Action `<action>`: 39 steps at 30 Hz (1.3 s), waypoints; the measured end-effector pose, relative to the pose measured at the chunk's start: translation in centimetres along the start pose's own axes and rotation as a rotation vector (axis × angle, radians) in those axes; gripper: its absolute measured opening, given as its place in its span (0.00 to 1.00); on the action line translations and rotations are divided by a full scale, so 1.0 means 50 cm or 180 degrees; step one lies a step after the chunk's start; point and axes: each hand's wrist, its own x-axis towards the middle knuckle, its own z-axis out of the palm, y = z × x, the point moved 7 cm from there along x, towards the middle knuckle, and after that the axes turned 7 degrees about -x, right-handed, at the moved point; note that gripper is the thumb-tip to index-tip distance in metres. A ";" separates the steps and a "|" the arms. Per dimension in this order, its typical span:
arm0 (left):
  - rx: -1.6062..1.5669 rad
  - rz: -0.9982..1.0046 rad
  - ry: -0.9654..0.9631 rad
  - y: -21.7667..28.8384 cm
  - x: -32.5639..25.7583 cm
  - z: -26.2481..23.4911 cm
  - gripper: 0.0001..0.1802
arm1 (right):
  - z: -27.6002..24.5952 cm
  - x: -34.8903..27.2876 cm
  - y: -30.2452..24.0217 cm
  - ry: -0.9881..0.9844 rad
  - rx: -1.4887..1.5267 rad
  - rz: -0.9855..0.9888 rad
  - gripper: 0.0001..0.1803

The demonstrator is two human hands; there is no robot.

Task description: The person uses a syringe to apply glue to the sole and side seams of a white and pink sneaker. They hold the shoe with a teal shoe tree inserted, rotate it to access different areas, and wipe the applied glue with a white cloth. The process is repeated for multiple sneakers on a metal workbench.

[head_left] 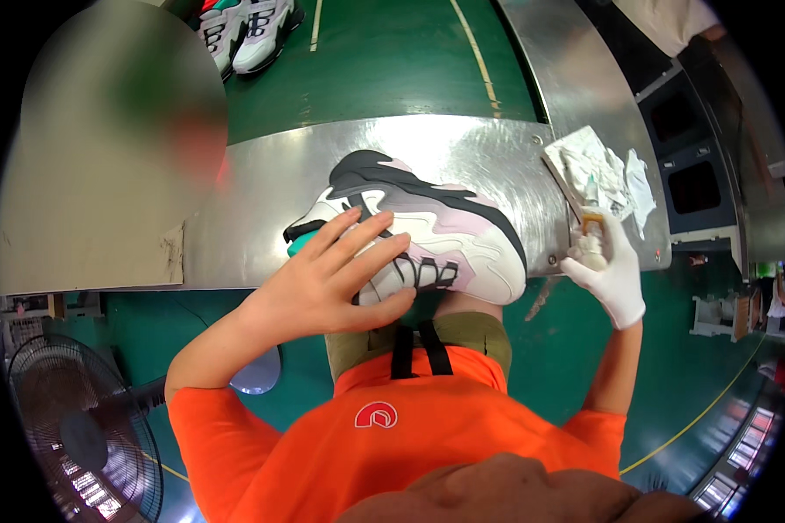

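At my far left stands a black fan [83, 427], with a beige board [87, 218] above it, partly blurred. Next, beyond the metal table [270, 200], a pair of shoes [257, 35] sits on a green surface [384, 70]. My bare left hand [323, 270] is open, fingers spread over the near side of a white, pink and black shoe [436, 222], toward its heel end. The shoe lies on its side at the table's near edge, in front of me: heel left, toe right, sole turned away and laces toward me. Its long axis runs left to right, slanting nearer to me at the toe. Well apart to the right, my white-gloved right hand [613, 277] is closed round a small amber bottle [592, 225], tip pointing away from me, just beside a crumpled white cloth [584, 164]
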 end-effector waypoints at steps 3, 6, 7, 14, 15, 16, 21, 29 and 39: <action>0.0209 0.0203 0.0151 -0.005 0.006 -0.002 0.16 | -0.018 0.005 -0.026 0.0291 0.0321 -0.0283 0.37; 0.0341 0.0345 0.0239 -0.016 0.012 -0.006 0.15 | 0.004 0.044 -0.035 0.0149 -0.0415 -0.0255 0.33; 0.0355 0.0262 0.0219 -0.024 0.013 -0.009 0.14 | 0.009 0.057 -0.029 0.0023 -0.0834 -0.0369 0.32; 0.0140 -0.0048 0.0115 -0.049 0.011 -0.015 0.15 | 0.074 0.064 -0.111 -0.0841 0.1015 0.0012 0.37; 0.0064 -0.0065 0.0134 -0.052 0.013 -0.015 0.15 | 0.094 0.064 -0.128 -0.1126 0.1604 -0.0190 0.41; 0.0029 -0.0044 0.0149 -0.055 0.015 -0.014 0.16 | 0.111 0.065 -0.133 -0.1315 0.1913 -0.0270 0.45; -0.0106 -0.0103 0.0190 -0.060 0.017 -0.012 0.15 | 0.196 0.079 -0.167 -0.1910 0.2617 -0.0063 0.56; -0.0106 -0.0112 0.0438 -0.066 0.015 -0.009 0.12 | 0.221 0.093 -0.173 -0.2335 0.2892 -0.0068 0.54; -0.0109 -0.0071 0.0358 -0.066 0.014 -0.010 0.11 | 0.196 0.089 -0.174 -0.1991 0.2766 -0.0237 0.56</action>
